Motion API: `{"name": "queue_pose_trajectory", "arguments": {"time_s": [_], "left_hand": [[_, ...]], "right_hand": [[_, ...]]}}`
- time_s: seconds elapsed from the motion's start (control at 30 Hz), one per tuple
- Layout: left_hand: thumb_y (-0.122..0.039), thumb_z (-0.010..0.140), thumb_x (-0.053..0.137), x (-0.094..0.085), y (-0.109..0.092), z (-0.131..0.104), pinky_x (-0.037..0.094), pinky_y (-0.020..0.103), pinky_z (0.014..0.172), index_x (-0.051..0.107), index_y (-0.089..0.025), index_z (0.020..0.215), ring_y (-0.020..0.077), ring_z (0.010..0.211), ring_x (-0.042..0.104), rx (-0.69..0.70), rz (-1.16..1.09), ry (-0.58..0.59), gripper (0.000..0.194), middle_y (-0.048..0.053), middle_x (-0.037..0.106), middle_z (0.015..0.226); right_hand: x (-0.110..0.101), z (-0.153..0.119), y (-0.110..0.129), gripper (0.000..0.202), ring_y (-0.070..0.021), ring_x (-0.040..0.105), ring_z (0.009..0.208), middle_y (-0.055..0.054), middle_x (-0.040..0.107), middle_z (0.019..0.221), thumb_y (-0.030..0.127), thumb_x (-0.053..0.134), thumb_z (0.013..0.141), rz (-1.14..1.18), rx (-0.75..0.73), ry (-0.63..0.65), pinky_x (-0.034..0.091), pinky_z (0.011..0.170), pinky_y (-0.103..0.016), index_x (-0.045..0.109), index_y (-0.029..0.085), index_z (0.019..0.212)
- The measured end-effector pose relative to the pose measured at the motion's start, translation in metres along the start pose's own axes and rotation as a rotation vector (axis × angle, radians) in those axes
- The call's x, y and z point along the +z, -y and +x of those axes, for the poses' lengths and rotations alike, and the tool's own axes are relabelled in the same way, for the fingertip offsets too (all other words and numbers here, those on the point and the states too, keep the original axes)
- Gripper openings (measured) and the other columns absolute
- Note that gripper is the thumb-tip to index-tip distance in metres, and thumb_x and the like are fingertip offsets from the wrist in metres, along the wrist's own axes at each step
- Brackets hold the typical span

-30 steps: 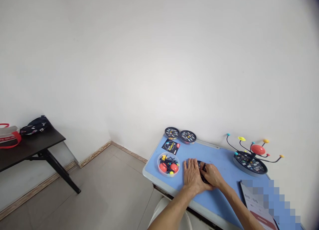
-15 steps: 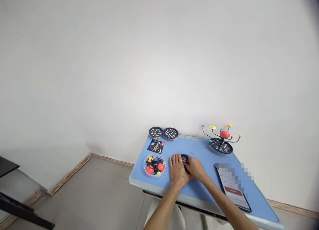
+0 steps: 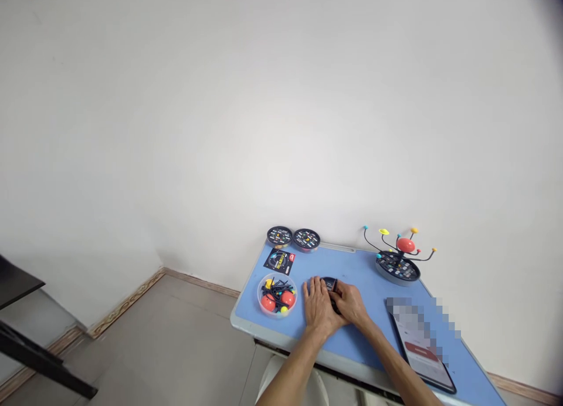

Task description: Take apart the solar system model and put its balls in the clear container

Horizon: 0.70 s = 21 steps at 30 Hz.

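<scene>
A round black printed disc [image 3: 328, 283] lies on the blue table in front of me, mostly covered by my hands. My left hand [image 3: 319, 306] rests flat across its left side, fingers stretched out. At the disc's right side my right hand [image 3: 352, 303] is closed, with a small black stick [image 3: 335, 285] showing at its fingertips. How the stick meets the disc is hidden by the fingers. Just left of my left hand stands a clear round tub [image 3: 259, 305] holding red balls [image 3: 268, 303], a yellow ball [image 3: 284, 310] and several black rods [image 3: 278, 290].
Two round containers with black printed lids [image 3: 280, 235] [image 3: 307, 239] stand at the back left, behind a black printed card [image 3: 280, 261]. An assembled planet model [image 3: 405, 246] stands at the back right. A phone [image 3: 426, 359] lies on the right side of the blue table [image 3: 299, 332].
The view has shifted slightly, so everything sits a little lower and further right. More of the black stick shows at my right fingertips. My left hand still lies on the disc.
</scene>
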<state>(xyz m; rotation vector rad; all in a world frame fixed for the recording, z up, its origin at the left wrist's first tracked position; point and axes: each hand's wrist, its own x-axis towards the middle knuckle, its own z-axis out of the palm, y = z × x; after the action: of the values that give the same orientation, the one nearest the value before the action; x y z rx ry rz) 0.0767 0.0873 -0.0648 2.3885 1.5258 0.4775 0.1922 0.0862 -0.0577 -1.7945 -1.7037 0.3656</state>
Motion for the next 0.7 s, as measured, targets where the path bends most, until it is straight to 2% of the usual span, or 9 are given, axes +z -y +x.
{"name": "queue_pose_trajectory", "arguments": {"time_s": [0.1,0.23,0.3,0.37,0.43,0.5,0.6,0.7], "left_hand": [[-0.050,0.069,0.058,-0.002,-0.001,0.000,0.010,0.049,0.122,0.036,-0.002,0.146,0.0320,0.147,0.022,-0.009,-0.010,0.017,0.093,0.020,0.032,0.156],[-0.066,0.068,0.059,-0.005,-0.005,-0.002,0.008,0.050,0.122,0.033,-0.001,0.147,0.0327,0.147,0.021,-0.029,-0.029,0.030,0.105,0.022,0.029,0.157],[-0.071,0.068,0.057,-0.006,-0.006,-0.003,0.007,0.051,0.122,0.031,-0.001,0.148,0.0321,0.147,0.020,-0.033,-0.045,0.032,0.110,0.022,0.027,0.157],[-0.074,0.069,0.055,-0.005,-0.006,-0.004,0.007,0.051,0.122,0.029,-0.001,0.149,0.0314,0.148,0.019,-0.032,-0.068,0.019,0.111,0.022,0.026,0.158],[-0.075,0.069,0.054,-0.003,-0.005,-0.004,0.008,0.052,0.122,0.028,-0.001,0.149,0.0318,0.148,0.019,-0.031,-0.091,-0.005,0.112,0.022,0.025,0.158],[-0.076,0.067,0.056,-0.001,-0.003,-0.004,0.010,0.053,0.121,0.028,-0.003,0.150,0.0335,0.148,0.017,-0.023,-0.101,-0.034,0.114,0.022,0.023,0.158],[-0.075,0.067,0.060,0.005,0.000,-0.004,0.014,0.057,0.120,0.029,-0.006,0.150,0.0364,0.148,0.015,0.006,-0.093,-0.089,0.112,0.021,0.024,0.159],[-0.069,0.068,0.066,0.012,0.003,-0.003,0.017,0.059,0.119,0.033,-0.007,0.148,0.0378,0.147,0.018,0.052,-0.101,-0.184,0.106,0.022,0.031,0.156]], "right_hand": [[-0.016,0.004,0.011,0.014,-0.0179,0.057,0.058,-0.003,0.064,0.059,0.031,0.049,0.074,0.167,0.001,-0.095,0.041,0.059,-0.027,0.052,0.023,0.063],[-0.072,0.024,0.050,0.026,-0.0153,0.049,0.053,0.000,0.055,0.054,0.046,0.052,0.075,0.253,-0.057,-0.353,0.037,0.054,-0.027,0.055,0.021,0.069],[-0.096,0.032,0.069,0.029,-0.0131,0.044,0.051,0.003,0.050,0.052,0.049,0.058,0.073,0.276,-0.094,-0.309,0.033,0.051,-0.026,0.056,0.020,0.069],[-0.108,0.032,0.080,0.035,-0.0109,0.039,0.048,0.004,0.047,0.051,0.055,0.062,0.070,0.406,-0.062,-0.177,0.029,0.047,-0.024,0.057,0.020,0.070],[-0.105,0.023,0.082,0.043,-0.0089,0.036,0.047,0.005,0.047,0.053,0.060,0.066,0.066,0.605,0.006,-0.034,0.027,0.045,-0.023,0.056,0.019,0.070],[-0.095,0.009,0.077,0.048,-0.0074,0.035,0.047,0.005,0.046,0.054,0.063,0.072,0.060,0.805,0.094,0.054,0.025,0.044,-0.022,0.054,0.018,0.067],[-0.079,-0.009,0.065,0.051,-0.0068,0.038,0.049,0.003,0.051,0.057,0.059,0.081,0.052,1.010,0.232,0.087,0.028,0.045,-0.021,0.057,0.017,0.068],[-0.072,-0.021,0.057,0.052,-0.0076,0.042,0.052,0.000,0.058,0.062,0.056,0.084,0.049,1.114,0.308,0.087,0.035,0.048,-0.022,0.061,0.016,0.070]]}}
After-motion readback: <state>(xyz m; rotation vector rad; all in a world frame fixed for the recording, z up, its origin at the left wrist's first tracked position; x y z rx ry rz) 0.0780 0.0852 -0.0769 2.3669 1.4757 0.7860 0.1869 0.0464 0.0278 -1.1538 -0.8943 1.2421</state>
